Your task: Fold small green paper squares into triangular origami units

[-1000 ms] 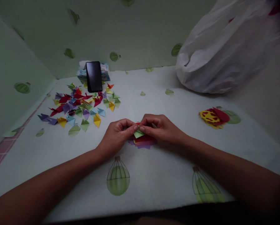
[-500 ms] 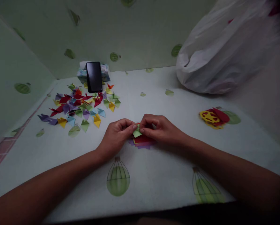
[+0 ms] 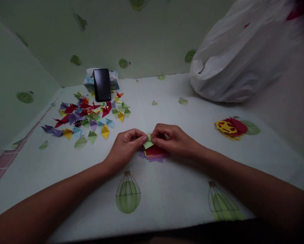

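Between my two hands is a small piece of light green folded paper. My left hand pinches its left side between thumb and forefinger. On the other side, my right hand is closed on the paper with thumb and bent fingers. Just below lies a stack of coloured paper sheets, red on top with pink and purple edges showing. The paper's finer folds are partly hidden by my fingertips.
Many folded paper cranes lie scattered at the left. Behind them a phone leans on a tissue box. A white plastic bag fills the back right, with red and yellow paper cutouts in front of it.
My fingers have shifted slightly on the green paper, and a bit more of it shows between them. Both hands stay in nearly the same place.
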`<state>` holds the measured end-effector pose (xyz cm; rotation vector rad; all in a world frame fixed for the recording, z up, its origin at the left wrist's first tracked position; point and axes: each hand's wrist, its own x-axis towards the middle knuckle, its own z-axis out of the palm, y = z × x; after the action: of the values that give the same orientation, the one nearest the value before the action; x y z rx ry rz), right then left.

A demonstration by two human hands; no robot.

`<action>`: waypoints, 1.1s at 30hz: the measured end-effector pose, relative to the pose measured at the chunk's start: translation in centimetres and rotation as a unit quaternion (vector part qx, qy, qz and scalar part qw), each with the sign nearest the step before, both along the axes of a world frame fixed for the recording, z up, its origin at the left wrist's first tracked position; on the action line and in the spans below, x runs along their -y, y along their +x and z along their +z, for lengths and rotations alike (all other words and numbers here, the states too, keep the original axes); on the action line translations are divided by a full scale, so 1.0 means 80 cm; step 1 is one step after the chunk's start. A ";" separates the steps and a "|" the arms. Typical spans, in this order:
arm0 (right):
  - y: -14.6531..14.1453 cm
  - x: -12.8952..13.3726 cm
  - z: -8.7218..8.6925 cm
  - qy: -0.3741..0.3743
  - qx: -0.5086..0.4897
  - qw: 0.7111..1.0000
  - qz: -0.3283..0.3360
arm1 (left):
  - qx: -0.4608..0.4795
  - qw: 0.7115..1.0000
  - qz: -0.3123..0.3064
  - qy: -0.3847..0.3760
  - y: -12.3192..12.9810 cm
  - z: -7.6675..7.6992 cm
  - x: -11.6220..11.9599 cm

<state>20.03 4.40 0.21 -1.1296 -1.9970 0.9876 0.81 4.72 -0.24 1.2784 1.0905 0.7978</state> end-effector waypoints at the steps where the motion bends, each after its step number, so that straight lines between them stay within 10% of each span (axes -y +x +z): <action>1: 0.000 0.000 0.000 0.003 0.006 1.000 -0.001 | 0.006 1.000 -0.001 -0.005 0.000 0.000 0.000; 33: 0.001 0.000 -0.012 0.182 -0.013 0.983 0.016 | 0.100 0.989 0.047 -0.101 0.003 -0.002 -0.003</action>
<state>20.10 4.40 -0.72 -0.8817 -2.0720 0.6135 1.05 4.92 -0.37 0.9614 1.0450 0.8447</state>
